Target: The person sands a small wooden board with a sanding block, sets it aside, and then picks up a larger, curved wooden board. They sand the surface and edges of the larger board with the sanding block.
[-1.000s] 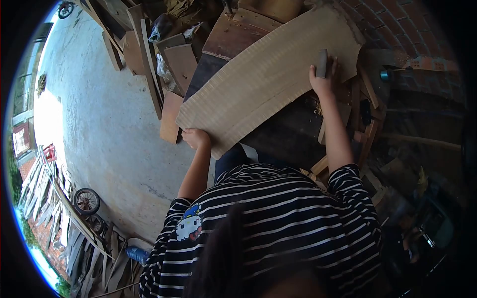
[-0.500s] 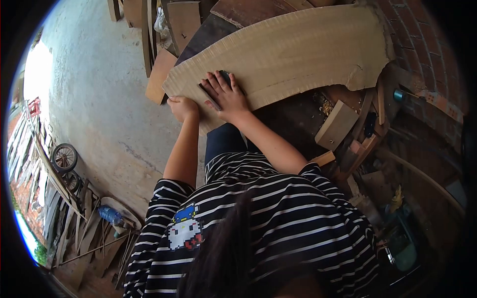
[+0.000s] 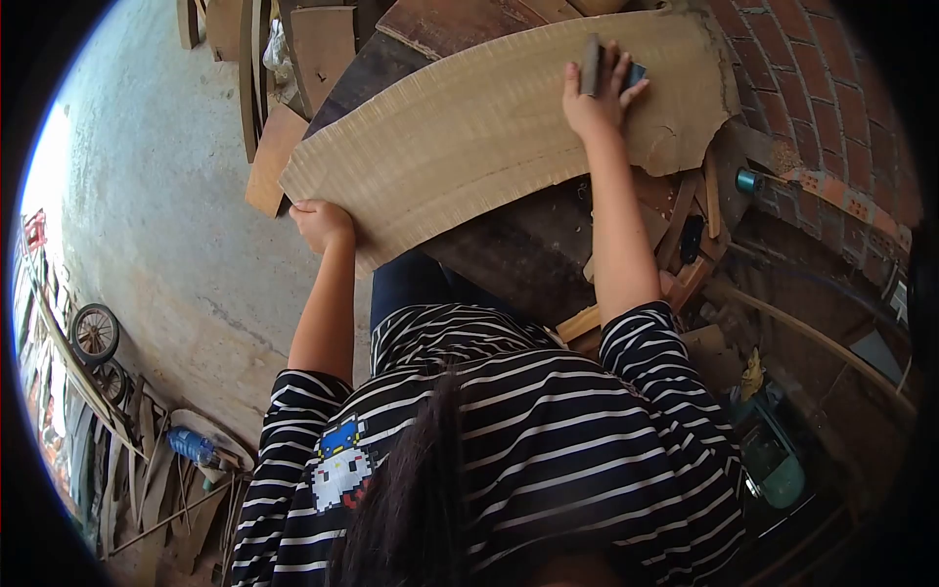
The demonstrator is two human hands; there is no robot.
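the right hand (image 3: 602, 110) has swept from the left end of the long, pale tan, curved wooden board (image 3: 430, 147) to its upper-right part, so the pass seems to span most of its length. fingers spread, that hand grips a slim dark grey block (image 3: 591, 66) over the board. left of centre, the left hand (image 3: 325, 225) closes on the board's edge; the board slants across the upper middle, above the dark wooden tabletop (image 3: 509, 240).

Worktop (image 3: 509, 245): beneath the board (image 3: 440, 147)
Left hand (image 3: 325, 225): at the board's left end
Block (image 3: 591, 67): on the board toward its right end, in the right hand (image 3: 599, 110)
Brick wall (image 3: 807, 78): right of the board
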